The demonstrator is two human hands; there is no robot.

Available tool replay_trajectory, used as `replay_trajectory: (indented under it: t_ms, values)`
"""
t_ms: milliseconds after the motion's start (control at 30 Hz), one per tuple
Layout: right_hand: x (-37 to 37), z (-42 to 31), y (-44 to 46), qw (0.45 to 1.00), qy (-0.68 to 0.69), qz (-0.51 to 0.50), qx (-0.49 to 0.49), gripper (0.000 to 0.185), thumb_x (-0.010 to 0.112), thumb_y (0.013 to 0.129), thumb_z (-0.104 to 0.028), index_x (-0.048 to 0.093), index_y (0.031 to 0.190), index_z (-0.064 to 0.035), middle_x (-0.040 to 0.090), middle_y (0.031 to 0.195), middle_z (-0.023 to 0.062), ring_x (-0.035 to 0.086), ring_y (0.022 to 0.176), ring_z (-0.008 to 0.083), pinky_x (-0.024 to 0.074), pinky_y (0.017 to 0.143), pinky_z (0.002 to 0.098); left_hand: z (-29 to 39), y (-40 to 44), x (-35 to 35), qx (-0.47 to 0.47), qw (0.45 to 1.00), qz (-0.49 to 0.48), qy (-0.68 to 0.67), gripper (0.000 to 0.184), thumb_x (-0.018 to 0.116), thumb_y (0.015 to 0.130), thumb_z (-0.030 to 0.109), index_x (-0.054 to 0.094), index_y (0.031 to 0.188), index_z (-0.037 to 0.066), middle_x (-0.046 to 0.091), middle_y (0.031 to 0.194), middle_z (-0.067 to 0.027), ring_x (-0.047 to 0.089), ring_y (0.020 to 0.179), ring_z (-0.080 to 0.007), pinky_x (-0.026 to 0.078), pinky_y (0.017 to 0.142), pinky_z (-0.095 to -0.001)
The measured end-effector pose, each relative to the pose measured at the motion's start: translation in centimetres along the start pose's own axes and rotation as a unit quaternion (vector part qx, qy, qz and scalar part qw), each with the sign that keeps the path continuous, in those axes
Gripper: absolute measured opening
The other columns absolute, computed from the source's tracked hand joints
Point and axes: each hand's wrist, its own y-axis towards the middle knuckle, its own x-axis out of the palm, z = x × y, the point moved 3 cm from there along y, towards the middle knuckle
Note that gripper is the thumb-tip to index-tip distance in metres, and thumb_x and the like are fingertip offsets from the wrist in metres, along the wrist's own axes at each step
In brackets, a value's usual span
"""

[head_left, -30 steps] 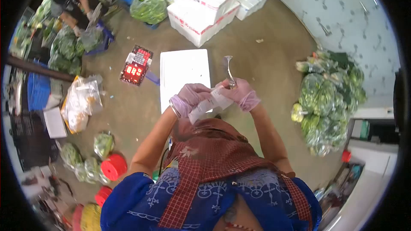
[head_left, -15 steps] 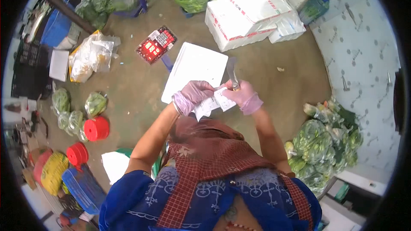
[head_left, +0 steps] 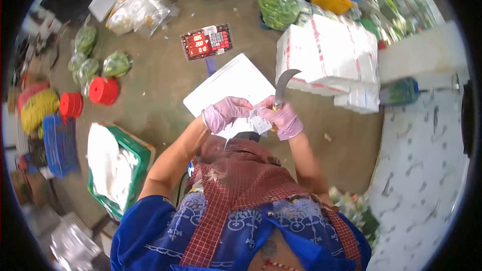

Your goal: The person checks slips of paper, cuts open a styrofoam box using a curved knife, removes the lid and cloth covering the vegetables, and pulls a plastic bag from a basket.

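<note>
My left hand (head_left: 227,114), in a pink glove, pinches white printed paper labels (head_left: 233,129) near the middle of the view. Beside it my gloved right hand (head_left: 281,119) grips a curved knife (head_left: 284,89) by its handle, blade pointing up and away from me. The fingers of that hand also hold a small label (head_left: 260,123). Both hands are close together, over the near edge of a white board (head_left: 236,81). Beyond the board stands a scale display (head_left: 206,42) with lit red digits.
White foam boxes (head_left: 329,55) are at the upper right, beside bagged greens (head_left: 279,7). At the left are red stools (head_left: 104,91), a blue crate (head_left: 59,145) and a green crate (head_left: 143,163) with white contents. Plastic bags (head_left: 140,12) lie at the upper left.
The view has swung round to the left, bringing the green crate into sight. The co-worker at the upper left has left view. My hands stay together, with the labels shifting between them.
</note>
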Motion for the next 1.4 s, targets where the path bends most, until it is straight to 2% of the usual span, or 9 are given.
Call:
replay_trajectory:
  t_ms: [367,500,667,733,800,1000,1200,1300,1400]
  values:
    - [-4.8,-1.9,1.9,0.929,-0.246,-0.267,-0.073,0.019,0.061,0.074,-0.002,0.06,0.092,-0.0047,0.054,0.084,-0.001,0.05,0.074,0.0063,0.0422,0.064,0.0203,-4.1,1.5,7.2,0.126,0.968,0.111,-0.187,0.025,0.062,0.074,0.014,0.058,0.095,0.0,0.06,0.096,-0.0092,0.057,0.088,-0.0165,0.045,0.079,-0.0306]
    - [-2.7,-2.5,2.4,0.904,-0.237,-0.322,-0.152,0.016,0.063,0.071,0.0,0.06,0.087,-0.0055,0.054,0.086,0.0034,0.054,0.078,0.0117,0.0453,0.067,0.0238,-3.5,-1.7,8.5,0.036,0.934,0.244,-0.26,0.033,0.062,0.072,0.019,0.057,0.098,0.0,0.058,0.098,-0.0087,0.055,0.088,-0.0177,0.043,0.081,-0.0329]
    - [-1.4,-0.6,5.2,0.891,-0.223,-0.325,-0.224,0.018,0.061,0.071,0.003,0.052,0.086,-0.0019,0.054,0.085,0.0062,0.053,0.078,0.0138,0.0453,0.065,0.0264,-10.2,-0.1,2.7,0.052,0.905,0.266,-0.327,0.016,0.055,0.076,0.013,0.059,0.088,0.004,0.059,0.075,-0.0039,0.056,0.065,-0.0139,0.047,0.059,-0.025]
    - [-5.2,4.2,11.9,0.97,-0.066,-0.235,-0.023,0.016,0.058,0.073,0.002,0.05,0.087,-0.0004,0.053,0.082,0.0073,0.052,0.073,0.014,0.0434,0.061,0.0264,-13.7,0.1,-1.0,0.152,0.919,0.35,0.103,0.014,0.052,0.078,0.013,0.059,0.085,0.003,0.057,0.072,-0.0039,0.054,0.063,-0.0128,0.046,0.057,-0.0238]
    - [-4.1,1.0,14.6,0.979,-0.198,-0.038,0.03,0.012,0.058,0.074,-0.008,0.052,0.081,-0.0017,0.051,0.069,0.004,0.046,0.058,0.0112,0.0383,0.051,0.0252,-14.7,-0.7,-1.7,0.191,0.857,0.402,0.259,0.014,0.049,0.079,0.014,0.058,0.08,0.002,0.055,0.069,-0.0034,0.052,0.06,-0.0118,0.045,0.055,-0.0229]
    - [-9.0,2.5,32.6,0.977,-0.106,0.184,-0.036,0.016,0.062,0.07,-0.009,0.054,0.083,-0.0045,0.048,0.055,0.0004,0.039,0.042,0.0077,0.0308,0.04,0.0236,-14.4,-2.0,-2.8,0.157,0.838,0.469,-0.228,0.022,0.052,0.077,0.017,0.057,0.088,-0.001,0.059,0.081,-0.0095,0.057,0.073,-0.0185,0.047,0.063,-0.0272]
    - [-10.6,5.1,43.9,0.966,-0.095,0.23,-0.074,0.019,0.063,0.07,-0.008,0.055,0.085,-0.0014,0.056,0.077,0.005,0.054,0.072,0.0161,0.041,0.068,0.0268,-16.4,0.9,-3.9,0.029,0.823,0.567,-0.018,0.009,0.05,0.079,0.012,0.057,0.076,0.008,0.048,0.06,0.0034,0.046,0.052,-0.0071,0.033,0.042,-0.0232]
    - [-10.1,6.1,46.2,0.956,-0.127,0.252,-0.077,0.017,0.062,0.067,-0.014,0.057,0.077,-0.0014,0.055,0.07,0.0046,0.048,0.061,0.0127,0.0403,0.059,0.0263,-19.0,4.1,-4.1,0.158,0.725,0.507,-0.438,0.022,0.05,0.08,0.019,0.057,0.083,-0.001,0.06,0.073,-0.0062,0.055,0.058,-0.0143,0.044,0.048,-0.0218]
    - [-10.4,7.7,48.1,0.954,-0.132,0.264,-0.051,0.017,0.063,0.066,-0.014,0.057,0.076,-0.0014,0.054,0.068,0.003,0.047,0.06,0.0118,0.04,0.058,0.0257,-15.3,5.9,-3.0,0.189,0.714,0.501,-0.451,0.028,0.052,0.079,0.022,0.057,0.089,-0.004,0.062,0.08,-0.0104,0.059,0.065,-0.0186,0.048,0.053,-0.027]
